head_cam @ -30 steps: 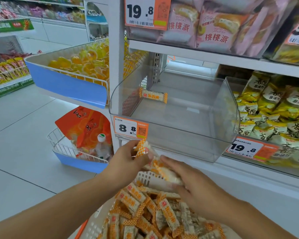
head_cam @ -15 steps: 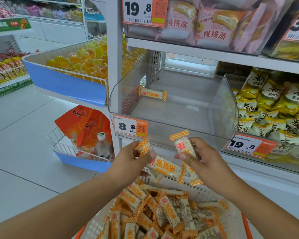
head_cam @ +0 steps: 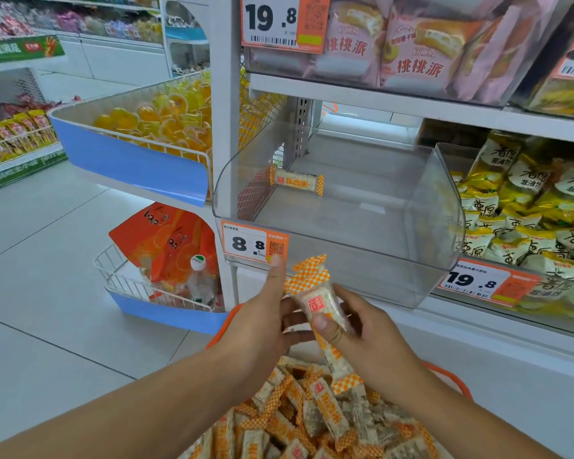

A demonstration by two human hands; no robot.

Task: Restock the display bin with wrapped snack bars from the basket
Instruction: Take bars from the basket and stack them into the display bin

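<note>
A clear plastic display bin [head_cam: 421, 260] sits on the shelf ahead, holding one wrapped snack bar [head_cam: 297, 181] at its back left. Below, an orange-rimmed basket [head_cam: 458, 385] is heaped with several wrapped bars [head_cam: 315, 415] in orange-checked wrappers. Just under the bin's front edge, both hands meet around upright bars [head_cam: 318, 303]. My right hand [head_cam: 368, 346] pinches the bars with thumb on front. My left hand [head_cam: 262, 323] holds them from the left, index finger pointing up. How many bars are held I cannot tell exactly.
A price tag 8.8 [head_cam: 254, 244] is on the bin front. Yellow snack bags [head_cam: 524, 207] fill the neighbouring bin on the right. At the left, a wire bin of orange jelly cups [head_cam: 153, 124] juts out, with a lower wire bin [head_cam: 166, 260] below it.
The two hands, each holding a bar apart before, have come together, and the bars now stand upright side by side between them, slightly higher toward the bin.
</note>
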